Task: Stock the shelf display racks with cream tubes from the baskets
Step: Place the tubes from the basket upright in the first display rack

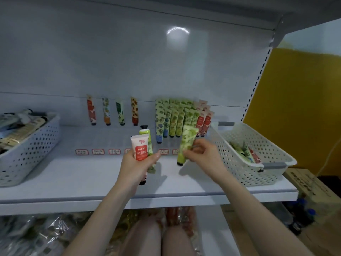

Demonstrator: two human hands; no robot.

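Restocking the display rack [114, 141], both hands above the shelf [73, 174].
Right hand [201, 154] pinches a green tube [186, 143]; left hand [137, 163] grips two other tubes [141, 149]; likely light, squashy, best held mid-body.

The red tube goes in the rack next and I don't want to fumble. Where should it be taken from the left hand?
Likely its flat crimped end: the red tube stands upright in the left hand, that end free on top, cap down. Come from above and pinch the flat faces, once the right hand is rid of its green tube.
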